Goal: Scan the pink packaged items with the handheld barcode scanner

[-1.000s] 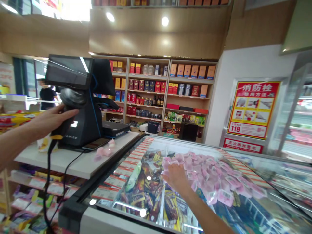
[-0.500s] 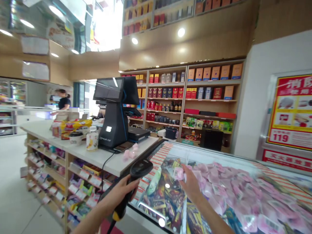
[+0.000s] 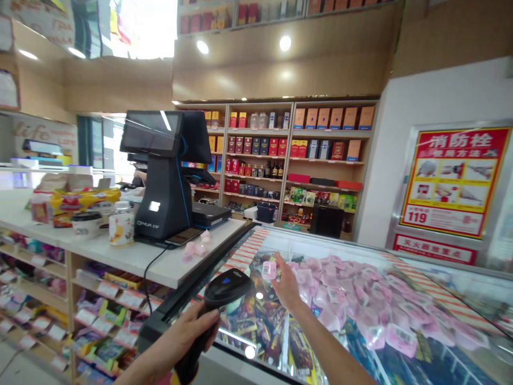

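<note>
My left hand point(image 3: 196, 331) is wrapped round the handle of a black barcode scanner point(image 3: 226, 286), whose head points right. My right hand point(image 3: 286, 283) grips a small pink package point(image 3: 269, 270) with a white barcode label facing the scanner. A gap of roughly a hand's width lies between scanner and package. Below both hands is the glass top of a chest freezer point(image 3: 260, 363). Many similar pink packages point(image 3: 352, 289) are spread over the glass, right of my right hand. A few more pink packages point(image 3: 196, 247) lie on the white counter at the left.
A black point-of-sale terminal point(image 3: 164, 176) stands on the white counter point(image 3: 168, 267), with a bottle point(image 3: 121, 224), a lidded cup point(image 3: 86, 224) and yellow snack packs point(image 3: 84, 203) beside it. Stocked shelves point(image 3: 256, 155) line the back wall. A red and yellow poster point(image 3: 455, 182) hangs at right.
The view has turned to the right, so the surroundings sit further left. The package in my right hand now shows its barcode label more squarely. Both hands keep their hold.
</note>
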A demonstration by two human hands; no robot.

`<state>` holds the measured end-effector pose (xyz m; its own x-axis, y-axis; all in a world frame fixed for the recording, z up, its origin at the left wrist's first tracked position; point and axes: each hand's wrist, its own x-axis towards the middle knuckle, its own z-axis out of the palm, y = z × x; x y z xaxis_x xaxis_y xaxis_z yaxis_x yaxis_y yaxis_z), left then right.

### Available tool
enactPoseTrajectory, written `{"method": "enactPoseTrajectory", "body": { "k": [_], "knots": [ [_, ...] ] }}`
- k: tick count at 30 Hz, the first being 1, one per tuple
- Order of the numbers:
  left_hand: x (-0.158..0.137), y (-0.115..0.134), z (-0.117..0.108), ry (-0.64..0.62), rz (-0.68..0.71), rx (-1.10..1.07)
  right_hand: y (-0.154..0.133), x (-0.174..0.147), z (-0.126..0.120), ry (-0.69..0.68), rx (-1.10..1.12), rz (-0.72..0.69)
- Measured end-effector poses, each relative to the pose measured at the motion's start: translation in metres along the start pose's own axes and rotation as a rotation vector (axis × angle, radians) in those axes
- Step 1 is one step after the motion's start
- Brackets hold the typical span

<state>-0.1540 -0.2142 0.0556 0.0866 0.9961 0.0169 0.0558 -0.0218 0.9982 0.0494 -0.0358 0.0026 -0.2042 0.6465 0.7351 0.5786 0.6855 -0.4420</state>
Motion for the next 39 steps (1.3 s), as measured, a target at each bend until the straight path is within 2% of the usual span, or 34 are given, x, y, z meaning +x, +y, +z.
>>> {"method": "enactPoseTrajectory", "body": {
  "k": [5, 9, 12, 15, 17, 20, 23, 27, 29, 30, 33, 36, 39],
  "knots": [
    [0.002, -0.004, -0.01, 0.072, 0.002, 0.001, -0.011, 0.0, 0.013, -0.064, 0.025, 0.156],
    [0.008, -0.002, -0.019, 0.205, -0.015, -0.022, -0.022, 0.006, 0.045, -0.079, -0.004, 0.292],
    [0.016, -0.001, -0.022, 0.283, -0.027, -0.04, -0.032, 0.016, 0.072, -0.065, 0.006, 0.329],
    [0.025, 0.0, -0.023, 0.289, -0.027, -0.048, -0.041, 0.028, 0.08, -0.15, -0.024, 0.293],
    [0.03, 0.001, -0.025, 0.272, -0.049, -0.084, -0.044, 0.036, 0.067, -0.229, -0.111, 0.197],
    [0.039, 0.003, -0.026, 0.256, -0.089, -0.143, -0.037, 0.044, 0.026, -0.267, -0.355, 0.074],
    [0.05, 0.004, -0.024, 0.246, -0.09, -0.183, -0.02, 0.043, -0.015, -0.314, -0.616, 0.115],
    [0.059, 0.004, -0.015, 0.203, -0.07, -0.214, 0.003, 0.033, -0.041, -0.379, -0.666, 0.149],
    [0.057, 0.005, -0.008, 0.164, -0.067, -0.215, 0.009, 0.032, -0.043, -0.285, -0.53, 0.162],
    [0.055, 0.005, -0.005, 0.141, -0.074, -0.213, 0.01, 0.032, -0.043, -0.199, -0.378, 0.201],
    [0.047, 0.008, 0.003, 0.056, -0.089, -0.192, 0.008, 0.035, -0.038, 0.054, 0.379, 0.465],
    [0.042, 0.009, 0.009, -0.038, -0.081, -0.176, 0.001, 0.037, -0.029, 0.111, 1.054, 0.712],
    [0.04, 0.01, 0.011, -0.084, -0.105, -0.177, -0.005, 0.036, -0.021, 0.153, 1.318, 0.819]
  ]
}}
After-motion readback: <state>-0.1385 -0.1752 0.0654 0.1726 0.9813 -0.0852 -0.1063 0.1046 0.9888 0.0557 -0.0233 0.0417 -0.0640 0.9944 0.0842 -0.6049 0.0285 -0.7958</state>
